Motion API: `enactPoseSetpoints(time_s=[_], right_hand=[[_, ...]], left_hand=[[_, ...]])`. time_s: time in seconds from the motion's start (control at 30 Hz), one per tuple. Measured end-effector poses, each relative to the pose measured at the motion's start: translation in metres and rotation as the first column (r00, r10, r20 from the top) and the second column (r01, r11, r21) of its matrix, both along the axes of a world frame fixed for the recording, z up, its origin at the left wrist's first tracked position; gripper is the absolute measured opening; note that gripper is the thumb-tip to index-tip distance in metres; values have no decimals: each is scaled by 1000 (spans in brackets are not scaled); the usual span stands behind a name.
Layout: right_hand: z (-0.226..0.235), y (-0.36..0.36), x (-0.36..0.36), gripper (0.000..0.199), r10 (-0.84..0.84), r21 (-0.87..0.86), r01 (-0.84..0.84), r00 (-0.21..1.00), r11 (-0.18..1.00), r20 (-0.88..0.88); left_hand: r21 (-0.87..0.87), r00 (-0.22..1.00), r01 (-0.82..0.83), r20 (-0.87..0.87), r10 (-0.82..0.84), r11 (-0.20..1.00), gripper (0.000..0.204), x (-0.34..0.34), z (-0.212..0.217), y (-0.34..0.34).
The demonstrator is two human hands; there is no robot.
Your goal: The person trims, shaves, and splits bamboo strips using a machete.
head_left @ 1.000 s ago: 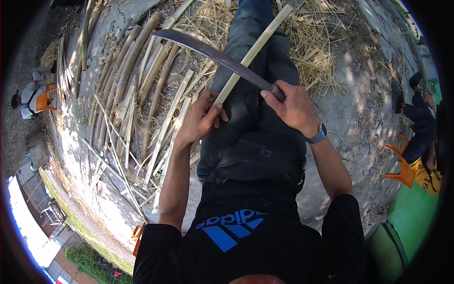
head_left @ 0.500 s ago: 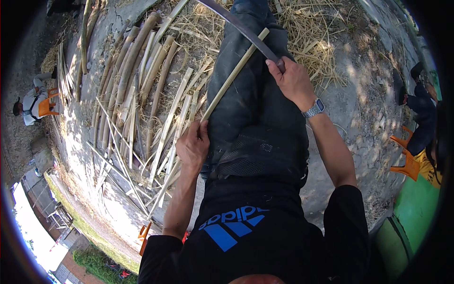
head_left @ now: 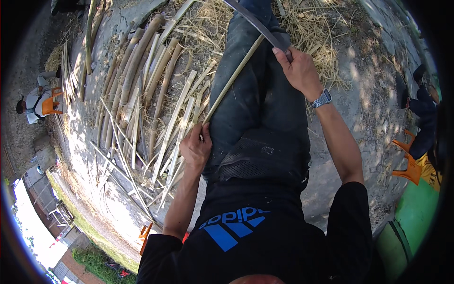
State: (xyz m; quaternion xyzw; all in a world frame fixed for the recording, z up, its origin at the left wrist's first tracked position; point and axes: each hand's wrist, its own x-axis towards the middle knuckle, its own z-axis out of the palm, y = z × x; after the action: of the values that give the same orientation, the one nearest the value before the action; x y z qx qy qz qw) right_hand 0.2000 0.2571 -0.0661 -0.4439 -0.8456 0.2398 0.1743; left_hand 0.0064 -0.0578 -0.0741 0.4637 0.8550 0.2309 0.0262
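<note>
grey ground [head_left: 343, 137] bearing everything, sun patches dappling its right side. brown poles [head_left: 138, 59] lying in rough row on left, nearly parallel. pale strips [head_left: 173, 127] resting just right of poles, some crossing one another by poles' near ends. shavings [head_left: 317, 52] spreading loosely up ahead in two patches. bundle [head_left: 68, 75] of thin pieces lying farther left. orange chairs [head_left: 409, 171] standing at far left and far right.

The left hand [head_left: 195, 145] has drawn back, the knife [head_left: 257, 22] now at the strip's [head_left: 233, 79] far end
</note>
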Motion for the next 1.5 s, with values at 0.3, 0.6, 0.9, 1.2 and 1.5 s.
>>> enactPoseSetpoints(time_s=[0.3,0.6,0.9,1.2,1.5], right_hand=[[6,-55,17,60,170,-42,-169,985,985,22],[2,-66,0,63,252,-123,-264,962,957,-108],[1,-25,-13,68,128,-131,-136,989,982,-68],[-6,-21,-20,67,155,-71,-153,988,986,16],[-2,9,-7,69,39,1,-39,997,999,65]], left_hand=[[-149,737,-132,646,198,980,48,-16,2,-11],[-257,671,160,736,86,953,54,-37,16,-4],[-196,823,136,568,-1,971,50,-14,8,-3],[-247,719,163,692,56,955,58,-26,-8,-6],[-161,776,135,631,-3,978,57,-19,-17,-17]])
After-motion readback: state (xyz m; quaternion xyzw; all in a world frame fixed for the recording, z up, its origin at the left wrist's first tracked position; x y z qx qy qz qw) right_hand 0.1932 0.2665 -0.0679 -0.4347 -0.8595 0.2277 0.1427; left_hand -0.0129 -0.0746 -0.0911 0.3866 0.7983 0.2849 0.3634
